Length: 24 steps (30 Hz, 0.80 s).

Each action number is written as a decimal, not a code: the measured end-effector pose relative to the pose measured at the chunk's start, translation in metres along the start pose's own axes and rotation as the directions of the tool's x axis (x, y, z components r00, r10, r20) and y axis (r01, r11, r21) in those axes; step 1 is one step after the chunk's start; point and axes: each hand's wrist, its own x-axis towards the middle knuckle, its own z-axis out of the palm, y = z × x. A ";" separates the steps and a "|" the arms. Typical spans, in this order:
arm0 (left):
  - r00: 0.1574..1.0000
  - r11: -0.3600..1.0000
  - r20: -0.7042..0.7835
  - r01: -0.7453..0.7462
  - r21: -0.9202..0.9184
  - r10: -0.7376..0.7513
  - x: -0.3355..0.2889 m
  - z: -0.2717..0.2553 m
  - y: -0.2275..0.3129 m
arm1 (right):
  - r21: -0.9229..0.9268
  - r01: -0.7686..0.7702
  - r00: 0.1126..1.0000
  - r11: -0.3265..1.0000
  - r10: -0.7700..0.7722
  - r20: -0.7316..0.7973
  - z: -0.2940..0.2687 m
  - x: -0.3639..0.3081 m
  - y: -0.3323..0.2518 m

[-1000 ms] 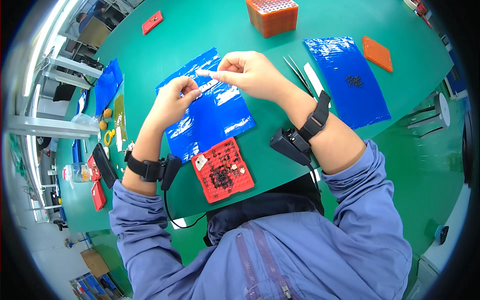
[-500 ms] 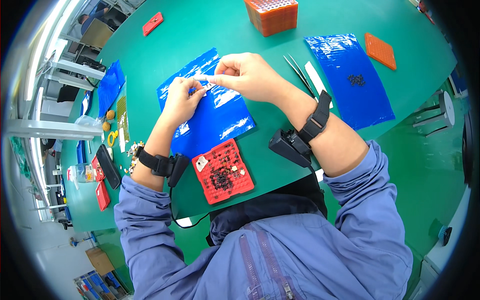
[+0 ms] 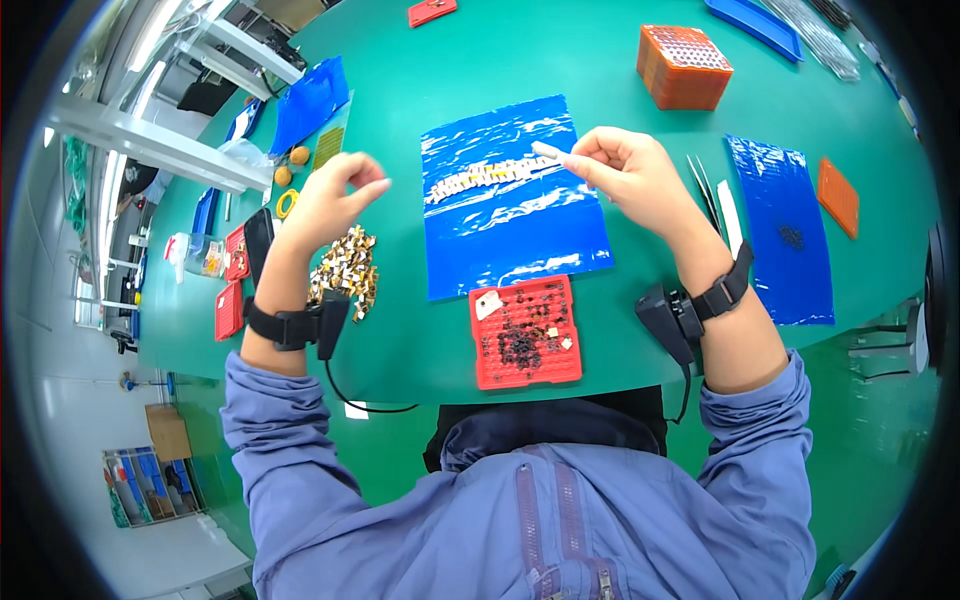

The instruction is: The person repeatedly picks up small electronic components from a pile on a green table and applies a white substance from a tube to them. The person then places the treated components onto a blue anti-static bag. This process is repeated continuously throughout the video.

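My right hand point(image 3: 635, 175) pinches a short pale grey stick point(image 3: 547, 151) between thumb and fingertips. It hovers over the right edge of a blue sheet point(image 3: 515, 240). Across that sheet runs a row of small white and yellowish pieces point(image 3: 490, 178). Off the sheet's left side, my left hand point(image 3: 335, 200) is raised, slightly blurred, thumb apart from the curled fingers and nothing visible between them. Just below it lies a heap of small white, yellow and dark pieces point(image 3: 347, 268). A red tray point(image 3: 490, 365) holding many tiny dark parts sits at the blue sheet's near edge.
Tweezers point(image 3: 704, 195) and a white strip point(image 3: 729, 215) lie right of my right hand. Beyond them are a second blue sheet point(image 3: 800, 270) with dark bits and an orange tray point(image 3: 838, 198). An orange box stack point(image 3: 685, 70) stands farther back. A black case point(image 3: 258, 243) lies left.
My hands have parted: the left has moved away from the stick toward the heap, while the right keeps the stick. The view has shifted left, uncovering the row of pieces and the heap.
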 end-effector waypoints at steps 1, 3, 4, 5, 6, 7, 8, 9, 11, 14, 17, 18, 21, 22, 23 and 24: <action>0.996 0.997 0.044 0.079 0.013 -0.080 -0.011 -0.004 -0.013 | -0.009 -0.010 1.000 1.000 0.010 0.011 0.001 -0.001 -0.002; 0.980 0.983 0.081 0.175 0.052 -0.179 -0.033 -0.004 -0.038 | 0.009 -0.018 0.999 1.000 0.017 0.028 0.004 -0.002 -0.006; 0.982 0.982 0.064 0.169 0.088 -0.175 -0.042 0.000 -0.048 | 0.018 -0.016 1.000 1.000 0.016 0.027 0.004 -0.001 -0.004; 0.984 0.979 0.048 0.162 0.123 -0.169 -0.048 0.005 -0.056 | 0.027 -0.015 1.000 1.000 0.015 0.024 0.005 -0.001 -0.004; 0.991 0.980 0.023 0.128 0.152 -0.133 -0.053 0.010 -0.060 | 0.016 -0.024 0.999 1.000 0.024 0.030 0.005 -0.001 -0.004; 0.997 0.976 0.004 0.072 0.206 -0.075 -0.058 0.012 -0.062 | 0.005 -0.033 0.999 0.999 0.033 0.034 0.005 -0.002 -0.005; 0.990 0.986 0.019 0.136 0.095 -0.139 -0.059 0.017 -0.067 | -0.006 -0.041 0.998 0.999 0.041 0.038 0.005 -0.002 -0.006; 0.979 0.980 0.043 0.199 -0.017 -0.198 -0.058 0.020 -0.067 | -0.008 -0.044 0.998 0.999 0.045 0.039 0.005 -0.002 -0.005; 0.958 0.959 0.079 0.279 -0.051 -0.275 -0.060 0.021 -0.062 | -0.010 -0.050 0.998 0.999 0.050 0.041 0.004 -0.001 -0.004; 0.946 0.935 0.112 0.320 -0.153 -0.306 -0.061 0.026 -0.053 | -0.004 -0.059 0.997 0.998 0.059 0.047 0.003 -0.002 -0.004; 0.943 0.919 0.109 0.330 -0.215 -0.313 -0.064 0.026 -0.044 | -0.020 -0.065 0.997 0.998 0.066 0.050 0.004 -0.003 -0.005; 0.948 0.923 0.091 0.318 -0.218 -0.305 -0.065 0.025 -0.042 | -0.025 -0.063 0.997 0.998 0.064 0.049 0.004 -0.003 -0.005; 0.991 0.990 -0.049 0.122 -0.067 -0.125 -0.071 0.026 -0.048 | -0.027 -0.057 0.997 0.998 0.058 0.051 0.004 -0.003 -0.005; 0.995 0.999 -0.099 0.033 0.020 -0.030 -0.073 0.026 -0.050 | -0.018 -0.054 0.997 0.998 0.055 0.053 0.004 -0.003 -0.006; 0.995 0.996 -0.066 0.075 -0.038 -0.077 -0.076 0.027 -0.050 | -0.009 -0.051 0.997 0.999 0.051 0.054 0.005 -0.003 -0.006; 0.992 0.989 -0.030 0.118 -0.094 -0.121 -0.079 0.029 -0.049 | -0.011 -0.053 0.997 0.999 0.054 0.054 0.005 -0.003 -0.007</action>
